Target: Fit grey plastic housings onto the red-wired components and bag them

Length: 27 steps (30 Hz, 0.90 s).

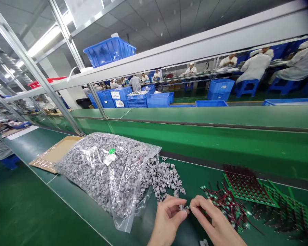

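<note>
My left hand (167, 218) pinches a small grey plastic fitting (182, 207) between thumb and fingers. Right beside it, the closed fingertips of my right hand (210, 215) hold a tiny piece against the fitting; it looks like a small circuit board, mostly hidden. Loose grey fittings (169, 179) spill over the bench just beyond my left hand, from the open end of a large clear plastic bag (102, 167) full of them. To the right of my right hand lies a heap of small circuit boards with red and black wires (228, 205).
Green panels of unseparated boards (251, 188) lie at the right. A cardboard piece (53, 153) is behind the bag. A metal post (66, 116) and a raised green ledge (195, 116) run along the bench's far side. A blue bin (110, 51) sits overhead; people in white work beyond.
</note>
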### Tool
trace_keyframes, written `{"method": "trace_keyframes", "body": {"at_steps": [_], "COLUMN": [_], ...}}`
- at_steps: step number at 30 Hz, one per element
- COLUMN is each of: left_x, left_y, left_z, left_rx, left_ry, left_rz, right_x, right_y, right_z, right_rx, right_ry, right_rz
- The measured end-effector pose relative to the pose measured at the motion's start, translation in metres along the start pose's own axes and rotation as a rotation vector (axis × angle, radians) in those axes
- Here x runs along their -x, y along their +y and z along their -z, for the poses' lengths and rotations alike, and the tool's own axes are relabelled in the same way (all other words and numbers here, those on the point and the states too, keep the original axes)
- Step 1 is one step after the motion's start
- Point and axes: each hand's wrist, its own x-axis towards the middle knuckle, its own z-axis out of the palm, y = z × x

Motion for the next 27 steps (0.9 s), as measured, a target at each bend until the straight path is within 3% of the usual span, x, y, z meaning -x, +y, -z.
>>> {"method": "trace_keyframes", "body": {"at_steps": [5, 10, 15, 21, 27], "left_x": [0.004, 0.004, 0.005, 0.010, 0.011], "left_y": [0.001, -0.003, -0.013, -0.013, -0.019], "left_z": [-0.002, 0.003, 0.005, -0.006, -0.001], "left_rx": [0.148, 0.205, 0.051, -0.271, -0.151], "left_ry": [0.025, 0.037, 0.083, 0.112, 0.084], "left_rz": [0.131, 0.172, 0.109, -0.038, 0.063], "right_x": [0.000, -0.001, 0.002, 0.003, 0.006], "right_y": [0.003, -0.001, 0.002, 0.004, 0.009], "right_z": [-0.005, 0.001, 0.001, -0.008, -0.011], "right_rx": [-0.002, -0.059, -0.192, -0.246, -0.131], "right_ry": [0.036, 0.025, 0.005, 0.028, 0.080], "right_rz": [-0.036, -0.030, -0.111, -0.129, -0.075]}}
